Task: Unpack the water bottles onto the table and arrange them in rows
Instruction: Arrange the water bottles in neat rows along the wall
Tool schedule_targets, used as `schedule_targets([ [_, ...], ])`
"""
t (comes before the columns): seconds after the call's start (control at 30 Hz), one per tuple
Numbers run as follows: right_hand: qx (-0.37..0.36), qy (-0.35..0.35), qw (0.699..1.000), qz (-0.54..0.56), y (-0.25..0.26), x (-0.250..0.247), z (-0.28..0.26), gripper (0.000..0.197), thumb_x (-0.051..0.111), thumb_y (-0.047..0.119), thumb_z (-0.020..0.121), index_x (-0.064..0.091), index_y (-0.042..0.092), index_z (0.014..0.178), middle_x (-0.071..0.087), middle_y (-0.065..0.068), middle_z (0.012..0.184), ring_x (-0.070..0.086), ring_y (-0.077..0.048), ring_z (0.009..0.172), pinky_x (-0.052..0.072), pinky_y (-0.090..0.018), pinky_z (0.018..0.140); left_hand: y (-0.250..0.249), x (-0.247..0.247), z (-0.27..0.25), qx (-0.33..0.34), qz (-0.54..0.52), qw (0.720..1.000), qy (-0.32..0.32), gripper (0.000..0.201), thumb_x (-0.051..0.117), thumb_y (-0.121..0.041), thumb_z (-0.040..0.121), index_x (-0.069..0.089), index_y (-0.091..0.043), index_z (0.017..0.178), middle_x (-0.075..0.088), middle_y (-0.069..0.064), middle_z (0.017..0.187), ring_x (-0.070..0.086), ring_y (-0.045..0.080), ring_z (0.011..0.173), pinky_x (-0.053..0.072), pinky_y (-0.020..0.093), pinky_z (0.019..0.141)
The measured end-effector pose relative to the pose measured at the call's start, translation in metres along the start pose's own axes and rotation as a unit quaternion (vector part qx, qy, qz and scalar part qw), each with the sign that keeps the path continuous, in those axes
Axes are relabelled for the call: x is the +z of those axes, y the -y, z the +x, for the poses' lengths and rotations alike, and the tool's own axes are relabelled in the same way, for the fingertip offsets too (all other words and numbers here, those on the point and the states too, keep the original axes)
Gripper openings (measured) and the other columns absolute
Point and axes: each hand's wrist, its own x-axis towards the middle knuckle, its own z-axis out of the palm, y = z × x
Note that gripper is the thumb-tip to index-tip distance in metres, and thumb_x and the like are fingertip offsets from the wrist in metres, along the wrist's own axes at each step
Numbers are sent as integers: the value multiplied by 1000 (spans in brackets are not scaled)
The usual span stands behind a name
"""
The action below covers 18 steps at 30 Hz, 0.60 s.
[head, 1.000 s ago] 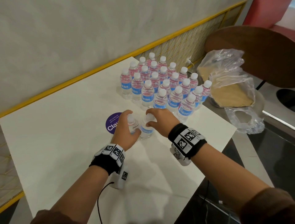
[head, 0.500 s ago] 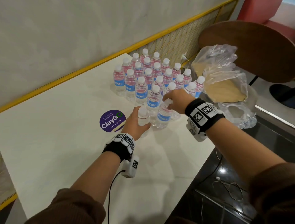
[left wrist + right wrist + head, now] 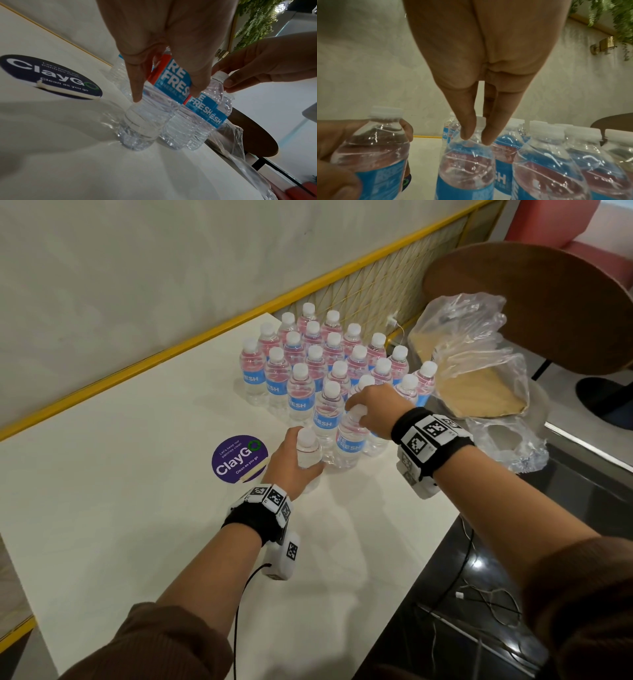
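Several clear water bottles (image 3: pixel 325 354) with blue labels and white caps stand in rows at the far right of the white table (image 3: pixel 120 525). My left hand (image 3: pixel 294 463) grips one bottle (image 3: pixel 308 450) by its upper body, upright on the table at the front of the group. In the left wrist view this bottle (image 3: pixel 142 121) stands beside its neighbour. My right hand (image 3: pixel 373 409) pinches the neck of the adjoining bottle (image 3: pixel 349 440) just under the cap. The right wrist view shows my fingertips (image 3: pixel 467 134) on that bottle (image 3: pixel 465 169).
Crumpled clear plastic wrap (image 3: pixel 472 344) with a cardboard tray lies off the table's right edge, beside a round brown tabletop (image 3: pixel 531 302). A purple sticker (image 3: pixel 239 458) lies left of my left hand. A yellow rail (image 3: pixel 137 364) borders the far side. Cables (image 3: pixel 479 604) trail on the dark floor.
Both hands carried their bottles away from me, to the front of the rows. The right-hand bottle now stands against the group, with the left-hand bottle beside it.
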Motion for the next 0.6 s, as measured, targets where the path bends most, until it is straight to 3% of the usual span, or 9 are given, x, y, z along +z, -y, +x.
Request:
schedule_targets([
  [0.6,32,-10,999,-6,2,-1,1,39,60,18,88,55,16,127,57,-12,125,51,-30,116,43,-36,95,3,1,1,-2,24,1000,0,65,74,-26,77,37,-25,130,58,-1,120,57,18,106,43,26,84],
])
